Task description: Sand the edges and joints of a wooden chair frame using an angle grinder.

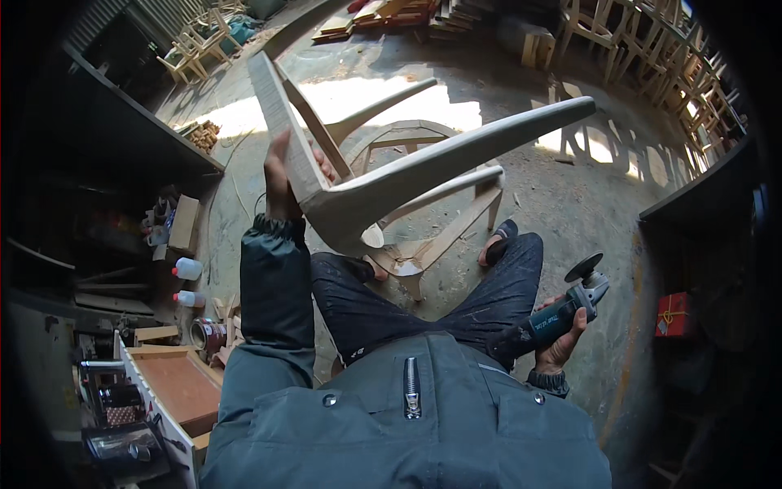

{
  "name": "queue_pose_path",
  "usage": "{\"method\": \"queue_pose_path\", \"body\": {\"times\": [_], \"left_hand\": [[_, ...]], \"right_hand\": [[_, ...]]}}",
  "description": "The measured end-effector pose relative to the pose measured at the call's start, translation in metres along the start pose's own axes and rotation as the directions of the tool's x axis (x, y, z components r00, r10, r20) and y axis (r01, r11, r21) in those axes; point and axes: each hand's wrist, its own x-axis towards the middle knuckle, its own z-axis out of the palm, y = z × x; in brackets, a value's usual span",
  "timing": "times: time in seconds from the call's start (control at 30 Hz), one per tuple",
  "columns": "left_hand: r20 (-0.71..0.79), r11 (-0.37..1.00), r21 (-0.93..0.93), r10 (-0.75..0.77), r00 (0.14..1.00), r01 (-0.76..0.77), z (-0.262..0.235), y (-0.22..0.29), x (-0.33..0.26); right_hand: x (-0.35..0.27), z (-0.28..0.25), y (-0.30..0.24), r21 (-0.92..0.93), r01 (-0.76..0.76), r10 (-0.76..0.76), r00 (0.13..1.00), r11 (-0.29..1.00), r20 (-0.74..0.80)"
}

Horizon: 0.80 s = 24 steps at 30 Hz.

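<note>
My left hand (279,175) is wrapped round a flat rail of a pale wooden chair frame (456,159), holding it up and tilted in front of me. Its curved legs reach away to the right. Low on the right, my right hand (562,346) grips a teal angle grinder (554,320) by its body, with the dark round disc (585,267) pointing up and clear of the wood. Whether the disc is spinning I cannot tell. Beneath the raised piece, a second wooden chair frame (460,232) stands on the floor between my feet, partly hidden.
Wooden chair frames (619,33) are stacked at the far right, with timber boards (391,15) at the back. Dark benches (692,181) flank both sides. On the left are white plastic jugs (188,269) and a wooden drawer (183,391); a red box (673,314) sits right.
</note>
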Motion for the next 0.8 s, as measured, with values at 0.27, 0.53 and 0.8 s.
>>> {"method": "queue_pose_path", "body": {"times": [0.27, 0.53, 0.8], "left_hand": [[0.172, 0.987, 0.084, -0.147, 0.974, 0.134, -0.021, 0.062, 0.101], [0.229, 0.968, 0.141, 0.171, 0.958, -0.206, -0.043, -0.018, 0.014], [0.389, 0.772, 0.340, 0.405, 0.828, -0.537, -0.048, -0.113, -0.029]], "right_hand": [[0.005, 0.002, 0.008, 0.016, 0.012, -0.013, 0.999, 1.000, 0.041], [0.007, 0.003, 0.007, -0.013, -0.018, 0.018, 1.000, 1.000, 0.006], [0.014, 0.005, 0.007, -0.103, 0.051, -0.047, 0.998, 0.993, 0.045]]}}
